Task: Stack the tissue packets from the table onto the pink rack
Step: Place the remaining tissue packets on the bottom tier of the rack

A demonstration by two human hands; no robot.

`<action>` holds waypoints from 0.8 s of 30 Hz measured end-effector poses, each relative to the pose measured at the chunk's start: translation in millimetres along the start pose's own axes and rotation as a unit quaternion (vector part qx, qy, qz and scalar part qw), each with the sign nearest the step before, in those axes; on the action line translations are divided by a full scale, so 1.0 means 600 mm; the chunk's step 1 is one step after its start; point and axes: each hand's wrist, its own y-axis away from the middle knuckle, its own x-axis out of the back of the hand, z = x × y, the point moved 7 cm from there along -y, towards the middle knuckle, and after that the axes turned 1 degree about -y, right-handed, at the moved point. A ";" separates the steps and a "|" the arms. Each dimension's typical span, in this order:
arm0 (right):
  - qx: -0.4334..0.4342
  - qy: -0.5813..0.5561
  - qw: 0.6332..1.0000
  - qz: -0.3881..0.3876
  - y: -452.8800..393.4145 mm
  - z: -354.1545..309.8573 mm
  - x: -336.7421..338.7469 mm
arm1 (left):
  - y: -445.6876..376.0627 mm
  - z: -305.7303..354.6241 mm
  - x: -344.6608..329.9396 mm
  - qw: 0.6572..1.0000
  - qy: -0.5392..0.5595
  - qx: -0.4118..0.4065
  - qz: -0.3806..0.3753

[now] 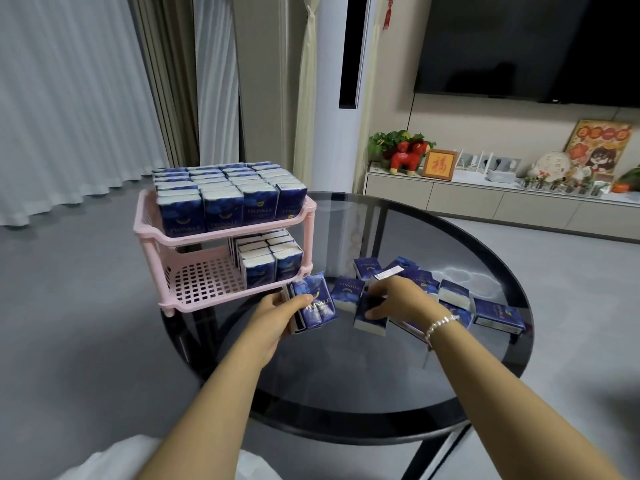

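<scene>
The pink two-tier rack [152, 233] stands at the left edge of the round glass table [450, 403]. Its top tier is packed with upright blue tissue packets [221, 199]; the lower tier holds a smaller block of packets [270, 258] on its right half. My left hand [277, 311] grips a bundle of upright blue packets [315, 303] just in front of the rack's lower right corner. My right hand [401, 299], with a bracelet on the wrist, closes on one packet [369, 318] from the loose pile [450, 292] lying on the table.
A white column stands behind the table. A low cabinet [485, 199] with a plant, a red figurine and ornaments runs along the far right wall under a dark TV. Curtains hang at the left. Grey floor surrounds the table.
</scene>
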 end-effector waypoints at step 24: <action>0.013 -0.403 0.915 -0.003 0.017 -0.007 -0.009 | 0.006 -0.001 0.056 0.995 0.008 -0.040 0.087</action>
